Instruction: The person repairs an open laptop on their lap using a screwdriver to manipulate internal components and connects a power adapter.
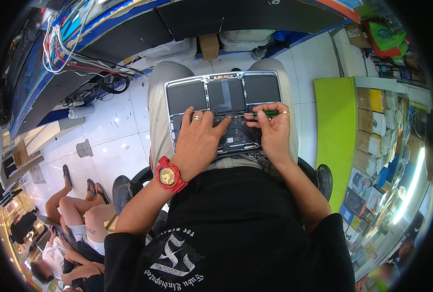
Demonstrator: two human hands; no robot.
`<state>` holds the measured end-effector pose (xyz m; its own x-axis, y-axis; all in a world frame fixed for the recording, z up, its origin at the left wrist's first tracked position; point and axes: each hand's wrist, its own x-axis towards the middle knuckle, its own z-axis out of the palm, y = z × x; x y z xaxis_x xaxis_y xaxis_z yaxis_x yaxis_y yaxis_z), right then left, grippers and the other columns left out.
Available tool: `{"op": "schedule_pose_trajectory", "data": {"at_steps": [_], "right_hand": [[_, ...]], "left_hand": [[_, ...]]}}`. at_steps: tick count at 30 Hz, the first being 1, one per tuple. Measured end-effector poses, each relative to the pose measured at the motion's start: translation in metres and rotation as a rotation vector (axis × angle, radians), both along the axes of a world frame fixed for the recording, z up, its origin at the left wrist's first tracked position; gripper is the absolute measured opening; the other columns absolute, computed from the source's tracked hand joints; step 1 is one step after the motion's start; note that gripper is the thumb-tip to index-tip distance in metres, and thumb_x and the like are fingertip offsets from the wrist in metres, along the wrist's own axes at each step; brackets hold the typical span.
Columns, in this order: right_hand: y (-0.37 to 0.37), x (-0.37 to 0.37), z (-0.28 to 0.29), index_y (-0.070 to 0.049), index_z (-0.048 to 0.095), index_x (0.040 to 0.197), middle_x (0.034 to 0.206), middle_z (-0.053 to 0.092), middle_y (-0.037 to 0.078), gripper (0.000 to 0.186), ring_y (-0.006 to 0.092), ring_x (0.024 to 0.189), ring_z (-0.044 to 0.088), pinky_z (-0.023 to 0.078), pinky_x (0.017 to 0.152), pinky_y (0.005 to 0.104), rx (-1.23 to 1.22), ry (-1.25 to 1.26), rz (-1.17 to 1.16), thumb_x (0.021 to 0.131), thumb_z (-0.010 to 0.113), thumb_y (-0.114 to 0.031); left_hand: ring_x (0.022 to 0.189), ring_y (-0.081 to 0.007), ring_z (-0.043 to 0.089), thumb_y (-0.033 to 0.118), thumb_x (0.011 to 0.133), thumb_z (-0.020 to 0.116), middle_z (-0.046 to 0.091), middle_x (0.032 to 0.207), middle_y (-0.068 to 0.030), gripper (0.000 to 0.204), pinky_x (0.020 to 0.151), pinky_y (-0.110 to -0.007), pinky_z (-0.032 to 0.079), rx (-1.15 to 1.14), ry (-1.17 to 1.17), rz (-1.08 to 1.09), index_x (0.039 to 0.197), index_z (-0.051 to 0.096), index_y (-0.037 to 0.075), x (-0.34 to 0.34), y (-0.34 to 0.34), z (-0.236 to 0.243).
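An opened-up laptop base [234, 132] lies across my lap, its dark battery packs [187, 95] at the far side and its circuit board at the near side. My left hand [199, 138] rests over its left part with the fingers apart. The index fingertip touches the inside near the middle. Pinched in my right hand [276, 134] is a slim screwdriver [271, 113] with a green handle. Its thin shaft points left, close to my left index fingertip; exactly what the tip touches is too small to make out.
Beyond my knees runs a dark workbench [197, 18], with loose cables [63, 46] hanging at its left. Plastic bins and a cardboard box [208, 46] sit beneath it. A lime-green panel [334, 136] and a shelf of boxes [369, 121] stand at right. Seated people [87, 224] are at lower left.
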<state>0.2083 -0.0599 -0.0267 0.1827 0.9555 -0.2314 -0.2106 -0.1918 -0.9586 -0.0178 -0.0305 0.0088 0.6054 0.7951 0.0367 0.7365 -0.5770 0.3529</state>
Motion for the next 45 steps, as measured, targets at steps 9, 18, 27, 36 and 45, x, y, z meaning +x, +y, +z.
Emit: {"op": "schedule_pose_trajectory", "data": {"at_steps": [9,18,27,36,45], "right_hand": [[0.002,-0.004,0.003,0.000,0.040,0.130,0.126,0.063,0.018,0.023,0.0251,0.106,0.076,0.068,0.088,0.0328,-0.036,0.023,-0.005,0.114,0.056,0.000],[0.001,0.000,0.000,-0.002,0.039,0.130,0.125,0.064,0.019,0.025,0.0288,0.107,0.078,0.069,0.087,0.0337,-0.022,0.004,-0.008,0.114,0.059,-0.003],[0.001,0.000,0.000,-0.002,0.039,0.132,0.127,0.062,0.019,0.027,0.0300,0.107,0.078,0.070,0.088,0.0357,-0.001,0.067,0.007,0.113,0.058,0.000],[0.001,0.000,0.002,-0.002,0.039,0.132,0.127,0.062,0.019,0.026,0.0296,0.106,0.078,0.070,0.088,0.0356,-0.025,0.048,0.007,0.114,0.057,0.000],[0.001,0.001,0.008,0.000,0.038,0.131,0.125,0.062,0.018,0.026,0.0262,0.106,0.077,0.069,0.087,0.0335,-0.060,0.040,0.014,0.114,0.057,-0.003]], "left_hand": [[0.102,-0.0304,0.064,0.010,0.098,0.070,0.062,0.097,-0.0104,0.041,0.118,-0.058,0.041,-0.016,0.015,-0.007,0.138,0.078,0.014,0.000,-0.001,0.000],[0.101,-0.0300,0.064,0.011,0.098,0.072,0.061,0.097,-0.0098,0.037,0.118,-0.058,0.041,-0.022,-0.004,0.001,0.135,0.079,0.014,0.001,-0.001,-0.001],[0.095,-0.0278,0.061,0.015,0.100,0.073,0.058,0.094,-0.0078,0.031,0.117,-0.057,0.041,-0.019,-0.043,0.012,0.130,0.081,0.015,-0.002,0.002,-0.002],[0.096,-0.0282,0.061,0.015,0.100,0.073,0.058,0.095,-0.0083,0.031,0.119,-0.058,0.040,-0.034,-0.064,0.018,0.130,0.082,0.016,-0.003,0.002,-0.001],[0.094,-0.0279,0.061,0.017,0.101,0.073,0.058,0.094,-0.0082,0.031,0.119,-0.058,0.039,-0.031,-0.059,0.020,0.130,0.082,0.015,-0.004,0.002,-0.002]]}}
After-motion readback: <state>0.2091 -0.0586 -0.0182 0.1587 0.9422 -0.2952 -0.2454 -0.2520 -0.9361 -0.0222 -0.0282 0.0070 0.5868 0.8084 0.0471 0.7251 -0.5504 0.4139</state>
